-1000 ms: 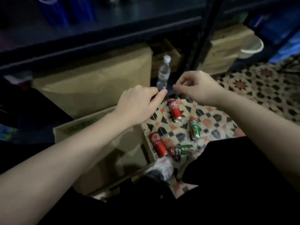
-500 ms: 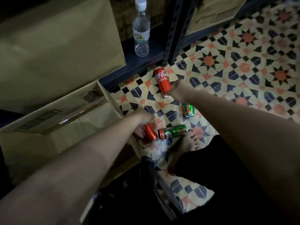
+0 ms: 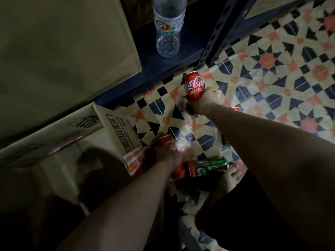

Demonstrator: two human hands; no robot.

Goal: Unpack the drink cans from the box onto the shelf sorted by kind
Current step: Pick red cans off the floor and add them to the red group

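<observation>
1. R hand (image 3: 204, 101): your fingers are wrapped round the lower part of an upright red Coca-Cola can (image 3: 194, 85). The can's label faces the camera. It sits above the patterned tile floor (image 3: 272, 69), near the shelf post (image 3: 217, 33).
2. L hand (image 3: 163, 153): it's clamped on a second red can (image 3: 167, 142), blurred, beside the box flap (image 3: 119, 129). Can't tell if that can is on the floor or lifted.
3. Green can (image 3: 211, 165): lies on its side on the floor, just R of your L wrist, next to your bare foot (image 3: 232, 175).
4. Another red can (image 3: 178, 171): partly hidden under your L wrist, touching or just beside the green can's end; exact contact can't be told.
5. A red can edge (image 3: 235, 108) shows behind your R forearm; most of it is hidden.
6. Open cardboard box (image 3: 54, 142): lower L of view, interior dark, contents can't be made out.
7. Bottom shelf (image 3: 154, 64): dark blue board holding a clear plastic bottle (image 3: 169, 28), upright, and a large closed carton (image 3: 63, 42) to the bottle's L. No can is on this shelf level in view.
</observation>
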